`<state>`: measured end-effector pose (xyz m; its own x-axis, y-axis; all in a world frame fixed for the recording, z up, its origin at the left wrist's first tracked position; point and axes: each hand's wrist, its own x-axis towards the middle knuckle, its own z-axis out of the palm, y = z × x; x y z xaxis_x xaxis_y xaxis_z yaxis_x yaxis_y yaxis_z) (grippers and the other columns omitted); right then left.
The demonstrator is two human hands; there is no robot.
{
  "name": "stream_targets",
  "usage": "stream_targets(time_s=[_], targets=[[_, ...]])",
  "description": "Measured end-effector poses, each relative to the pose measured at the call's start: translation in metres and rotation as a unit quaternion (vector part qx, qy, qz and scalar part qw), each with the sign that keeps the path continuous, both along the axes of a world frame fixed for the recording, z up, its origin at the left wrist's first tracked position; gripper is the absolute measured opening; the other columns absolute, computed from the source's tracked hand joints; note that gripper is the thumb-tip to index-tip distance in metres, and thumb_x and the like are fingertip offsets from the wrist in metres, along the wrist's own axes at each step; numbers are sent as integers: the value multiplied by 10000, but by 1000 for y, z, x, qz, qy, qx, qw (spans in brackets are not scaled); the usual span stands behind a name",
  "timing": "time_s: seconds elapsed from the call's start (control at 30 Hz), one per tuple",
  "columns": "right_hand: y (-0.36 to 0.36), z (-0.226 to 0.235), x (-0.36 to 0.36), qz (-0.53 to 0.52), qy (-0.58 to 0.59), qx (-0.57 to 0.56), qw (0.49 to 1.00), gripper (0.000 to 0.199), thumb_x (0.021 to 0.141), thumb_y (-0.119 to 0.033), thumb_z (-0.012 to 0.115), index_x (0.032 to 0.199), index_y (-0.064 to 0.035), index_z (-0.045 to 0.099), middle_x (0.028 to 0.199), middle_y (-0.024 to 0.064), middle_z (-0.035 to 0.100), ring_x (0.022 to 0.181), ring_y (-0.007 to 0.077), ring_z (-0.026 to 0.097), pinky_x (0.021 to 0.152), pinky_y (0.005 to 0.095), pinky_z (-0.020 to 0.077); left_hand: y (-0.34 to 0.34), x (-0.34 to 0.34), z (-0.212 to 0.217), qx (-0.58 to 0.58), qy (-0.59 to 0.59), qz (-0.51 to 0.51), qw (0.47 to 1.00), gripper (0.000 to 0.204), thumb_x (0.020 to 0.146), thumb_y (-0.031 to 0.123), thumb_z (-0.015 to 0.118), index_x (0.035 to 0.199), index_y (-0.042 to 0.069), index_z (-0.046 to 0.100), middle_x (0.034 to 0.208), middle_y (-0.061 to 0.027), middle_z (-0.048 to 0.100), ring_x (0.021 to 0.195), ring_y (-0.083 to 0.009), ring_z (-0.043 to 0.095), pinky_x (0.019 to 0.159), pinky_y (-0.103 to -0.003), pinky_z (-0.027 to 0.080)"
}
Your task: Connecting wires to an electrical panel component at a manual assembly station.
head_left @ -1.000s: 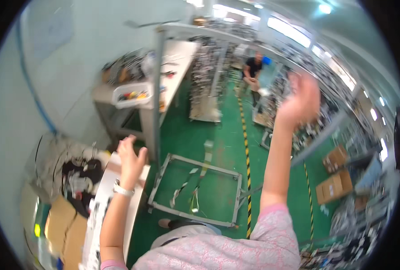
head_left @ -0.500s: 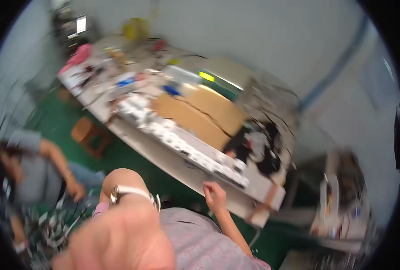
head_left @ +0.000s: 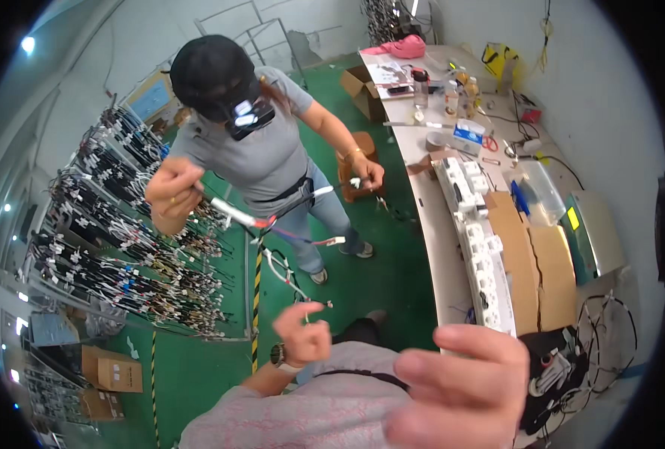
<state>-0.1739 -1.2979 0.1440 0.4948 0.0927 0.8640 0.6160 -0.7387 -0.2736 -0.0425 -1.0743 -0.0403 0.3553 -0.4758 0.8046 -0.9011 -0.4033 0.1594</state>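
My left hand (head_left: 302, 338), with a watch (head_left: 278, 355) at its wrist, is raised in front of my body with fingers partly curled and apart, holding nothing that I can see. Its index fingertip is close to a thin cable end of a wire harness (head_left: 235, 215); whether they touch I cannot tell. A co-worker stands facing me, holding that harness between a right hand (head_left: 174, 191) and a left hand (head_left: 366, 173). Large and slightly blurred, my right hand (head_left: 467, 385) is held up near the camera, its fingers spread and nothing in it.
Racks of hanging cables (head_left: 134, 232) fill the left side, with cardboard boxes (head_left: 115, 372) below. The long workbench (head_left: 415, 150) on the right carries white power strips (head_left: 471, 202), cardboard sheets (head_left: 553, 254), a bottle (head_left: 420, 90) and tools. A brown stool (head_left: 364, 146) stands behind the co-worker.
My view has swung left, bringing the co-worker and cable racks into the middle. My left hand has dropped away from the camera; my right hand has come up close to it, fingers opened.
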Motion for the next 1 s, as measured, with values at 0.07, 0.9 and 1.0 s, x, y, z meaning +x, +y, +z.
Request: stream_targets(time_s=[0.07, 0.9, 1.0], targets=[[0, 39, 22, 123, 74, 71, 987, 226, 869, -166, 637, 1071, -66, 618, 1024, 75, 658, 941, 197, 619, 805, 371, 515, 36, 0, -34, -126, -56, 253, 958, 311, 808, 71, 611, 1097, -27, 552, 1324, -241, 470, 1182, -310, 512, 974, -422, 422], [-97, -191, 47, -46, 148, 695, 702, 305, 967, -219, 600, 983, 79, 659, 875, 129, 693, 597, 116, 634, 543, 223, 510, -155, 73, -35, 297, 536, -665, 427, 178, 921, 122, 505, 948, -27, 599, 823, -86, 654, 683, -147, 567, 680, -276, 467], [-96, -197, 50, -59, 89, 712, 694, 282, 967, -197, 600, 1013, 76, 657, 876, 142, 692, 622, 119, 646, 525, 219, 517, -163, 81, -30, 251, 560, -643, 457, 189, 930, 81, 503, 796, -26, 581, 689, -67, 602, 640, -129, 552, 625, -266, 444]])
